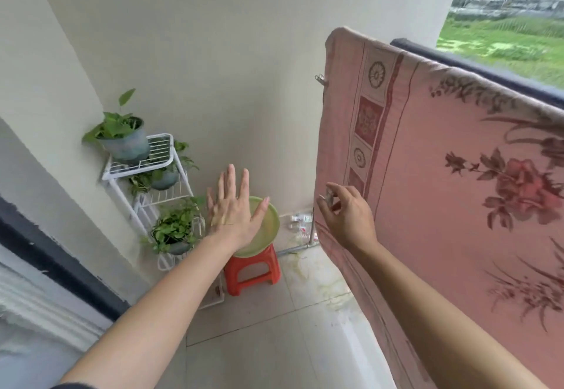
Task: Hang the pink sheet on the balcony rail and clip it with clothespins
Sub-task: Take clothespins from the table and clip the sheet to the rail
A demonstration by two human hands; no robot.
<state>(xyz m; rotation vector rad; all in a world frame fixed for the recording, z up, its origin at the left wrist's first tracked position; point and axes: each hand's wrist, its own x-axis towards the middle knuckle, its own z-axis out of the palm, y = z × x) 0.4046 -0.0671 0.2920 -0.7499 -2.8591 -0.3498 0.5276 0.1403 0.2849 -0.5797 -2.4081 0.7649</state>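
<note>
The pink flowered sheet (pixel 442 175) hangs draped over the dark balcony rail (pixel 476 66) on the right, its left edge free. A metal clothespin (pixel 320 79) is clipped on that left edge, high up. My right hand (pixel 345 214) is held just left of the sheet's edge and pinches a small metal clothespin (pixel 329 196) between thumb and fingers. Spread flat with straight fingers, my left hand (pixel 235 211) hovers above a green plate (pixel 265 230) and holds nothing.
The green plate sits on a red plastic stool (pixel 251 272) in the corner. A white wire plant stand (pixel 146 172) with several potted plants stands at the left wall. Small packets (pixel 300 224) lie on the floor by the wall. Tiled floor (pixel 274 343) spreads below.
</note>
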